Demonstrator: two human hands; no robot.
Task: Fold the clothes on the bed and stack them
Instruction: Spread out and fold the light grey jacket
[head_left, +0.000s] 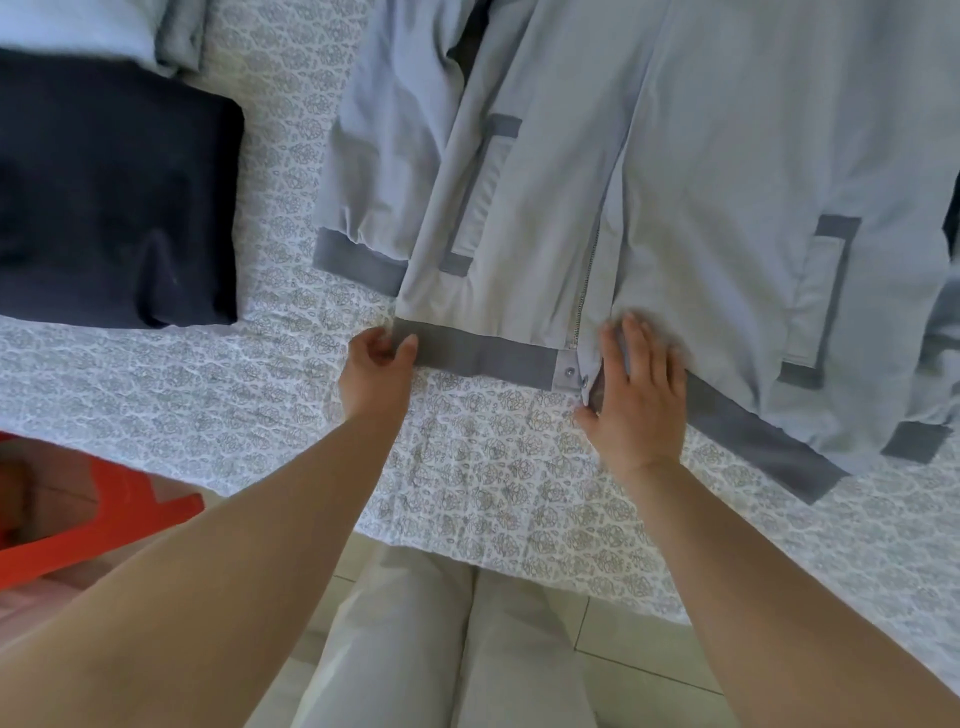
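On the bed (493, 483), beside the folded navy garment (109, 192), the jacket (701, 182) lies open-fronted. Left hand (376, 371) pinches its hem corner; right hand (641, 400) presses flat, seemingly by the zip. Pull the hem taut before folding.

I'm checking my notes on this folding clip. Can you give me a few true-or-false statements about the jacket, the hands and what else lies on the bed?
1. The left hand pinches the corner of the jacket hem. True.
2. The right hand is lifted clear of the jacket. False: it lies flat on the hem beside the zip.
3. A folded dark garment lies on the bed to the left of the jacket. True.
4. The jacket is already folded into a small square. False: it lies spread out.
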